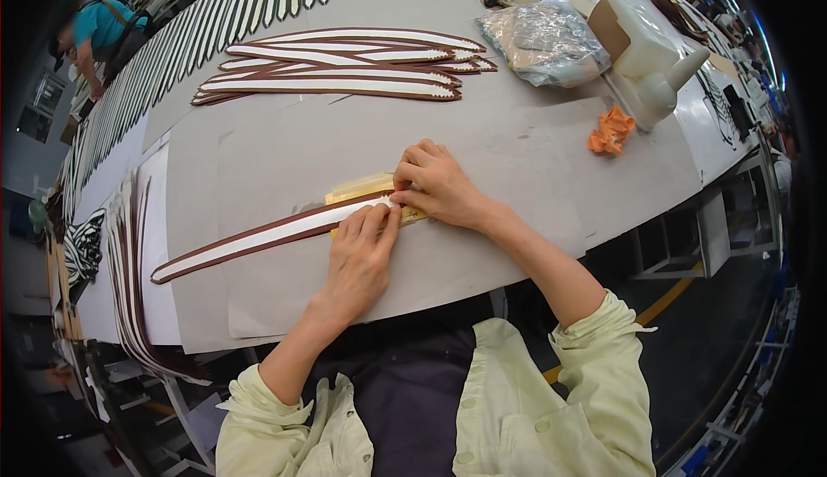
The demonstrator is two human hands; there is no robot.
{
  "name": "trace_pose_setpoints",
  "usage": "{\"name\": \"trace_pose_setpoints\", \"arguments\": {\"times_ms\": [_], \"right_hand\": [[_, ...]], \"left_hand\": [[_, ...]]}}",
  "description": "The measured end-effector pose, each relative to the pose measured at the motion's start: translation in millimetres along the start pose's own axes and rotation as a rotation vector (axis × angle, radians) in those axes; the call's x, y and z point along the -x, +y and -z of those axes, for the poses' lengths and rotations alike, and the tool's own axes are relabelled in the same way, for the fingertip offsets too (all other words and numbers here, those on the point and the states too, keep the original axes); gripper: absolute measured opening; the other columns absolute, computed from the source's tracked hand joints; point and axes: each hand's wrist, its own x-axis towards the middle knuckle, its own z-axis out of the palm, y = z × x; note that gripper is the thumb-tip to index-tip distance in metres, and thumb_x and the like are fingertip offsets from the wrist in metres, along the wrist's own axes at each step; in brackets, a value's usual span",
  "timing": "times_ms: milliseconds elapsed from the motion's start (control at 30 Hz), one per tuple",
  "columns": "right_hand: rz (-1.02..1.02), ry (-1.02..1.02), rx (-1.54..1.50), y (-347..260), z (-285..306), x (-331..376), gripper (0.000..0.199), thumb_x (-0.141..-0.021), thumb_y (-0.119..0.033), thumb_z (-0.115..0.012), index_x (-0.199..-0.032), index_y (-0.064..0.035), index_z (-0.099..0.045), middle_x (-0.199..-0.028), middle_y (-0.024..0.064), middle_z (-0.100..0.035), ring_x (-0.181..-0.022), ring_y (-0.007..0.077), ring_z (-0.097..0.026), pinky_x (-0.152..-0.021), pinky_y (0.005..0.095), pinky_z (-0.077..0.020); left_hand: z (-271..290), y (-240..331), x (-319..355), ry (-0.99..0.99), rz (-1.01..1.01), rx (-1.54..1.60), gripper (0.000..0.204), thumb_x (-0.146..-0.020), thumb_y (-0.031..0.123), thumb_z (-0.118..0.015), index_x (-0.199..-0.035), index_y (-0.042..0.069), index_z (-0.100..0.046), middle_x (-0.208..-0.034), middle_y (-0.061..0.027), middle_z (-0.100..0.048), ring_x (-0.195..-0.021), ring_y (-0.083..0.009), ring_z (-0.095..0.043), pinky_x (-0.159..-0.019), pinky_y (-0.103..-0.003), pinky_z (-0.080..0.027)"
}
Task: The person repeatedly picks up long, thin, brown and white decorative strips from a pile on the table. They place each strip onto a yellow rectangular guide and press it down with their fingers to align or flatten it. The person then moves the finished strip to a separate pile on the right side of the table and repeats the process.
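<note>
A long white strap with brown edges (267,238) lies slantwise on the grey-covered table, its pointed end at the left. My left hand (360,257) presses the strap's right end, with thumb and fingers together at its lower edge. Pinched at the same end, my right hand (441,188) has its thumb and fingertips almost touching the left thumb. Under this end lies a yellow flat piece (360,187), partly covered by the strap and my hands. Whether the right fingertips hold anything small besides the strap is hidden.
Beyond my hands lies a pile of similar straps (345,65). More straps (129,279) hang over the left edge. A plastic-wrapped bundle (544,42), a white bottle (655,93) and crumpled orange material (611,131) sit at right. Another person (105,33) bends at far left.
</note>
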Motion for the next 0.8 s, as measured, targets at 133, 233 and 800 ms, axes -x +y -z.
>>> {"name": "trace_pose_setpoints", "arguments": {"times_ms": [133, 233, 800], "right_hand": [[0.015, -0.029, -0.022, 4, 3, -2, 0.015, -0.089, -0.016, -0.076, -0.092, -0.0084, -0.064, -0.100, 0.0054, -0.061, -0.102, 0.0271, -0.053, -0.093, 0.0406, -0.0428], [-0.025, -0.011, -0.097, 9, 6, -2, 0.010, -0.089, -0.010, -0.074, -0.095, -0.0066, -0.067, -0.101, 0.0060, -0.063, -0.101, 0.0282, -0.054, -0.091, 0.0415, -0.0451], [0.050, 0.130, 0.368, -54, 8, 44, 0.038, -0.078, 0.000, -0.065, -0.115, 0.0067, -0.068, -0.114, 0.0151, -0.062, -0.108, 0.0325, -0.058, -0.095, 0.0439, -0.0468]], "left_hand": [[6, 3, -6, -0.010, -0.023, -0.005, 0.060, -0.078, -0.003, -0.063, -0.137, -0.005, -0.062, -0.127, -0.0169, -0.059, -0.119, -0.0334, -0.056, -0.100, -0.044, -0.047], [6, 2, -13, -0.016, -0.017, 0.034, 0.063, -0.074, -0.008, -0.062, -0.137, -0.002, -0.063, -0.123, -0.0148, -0.059, -0.115, -0.0330, -0.057, -0.097, -0.045, -0.047], [4, -7, -11, 0.002, -0.009, 0.079, 0.059, -0.079, -0.003, -0.063, -0.138, 0.001, -0.064, -0.121, -0.0126, -0.057, -0.114, -0.0306, -0.055, -0.094, -0.043, -0.046]]}}
